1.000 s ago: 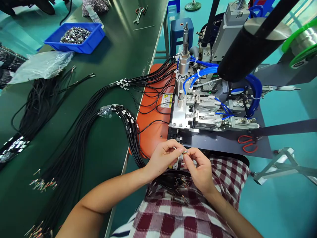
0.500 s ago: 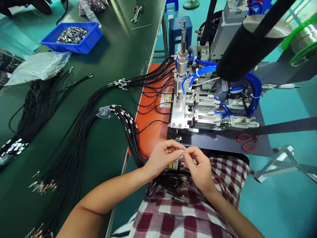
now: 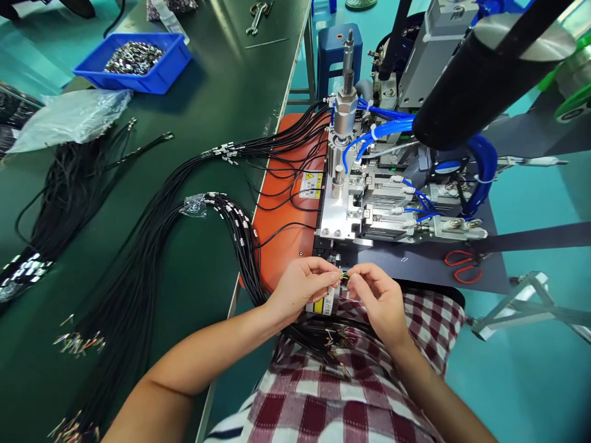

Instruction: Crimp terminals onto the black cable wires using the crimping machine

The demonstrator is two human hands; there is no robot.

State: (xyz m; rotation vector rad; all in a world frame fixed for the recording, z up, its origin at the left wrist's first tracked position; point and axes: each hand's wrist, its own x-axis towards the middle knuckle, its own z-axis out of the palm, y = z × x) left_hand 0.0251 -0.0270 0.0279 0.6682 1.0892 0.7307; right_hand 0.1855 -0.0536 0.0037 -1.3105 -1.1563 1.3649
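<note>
In front of the machine's near edge, my left hand (image 3: pixel 302 286) is closed in a pinch on a small tuft of thin coloured wires (image 3: pixel 343 276). Green and yellow strands stick out past its fingertips towards the right. My right hand (image 3: pixel 381 301) is pinched just to the right of the tuft, its fingertips almost touching the strands; whatever it holds is too small to make out. Below both hands, a bundle of black cables (image 3: pixel 305 336) with bare coloured wire ends lies across the checked apron (image 3: pixel 314 406).
The metal press machine (image 3: pixel 339 212) with blue air hoses stands ahead, beside an orange surface (image 3: pixel 277 212). Red-handled scissors (image 3: pixel 463 266) lie on its dark plate. Long black cable bundles (image 3: pixel 152 246) and a blue bin (image 3: pixel 161 77) of metal parts lie on the green table (image 3: pixel 203 320).
My hands have drawn slightly apart, the right one moving right, and coloured strands now show between them. The view has shifted slightly.
</note>
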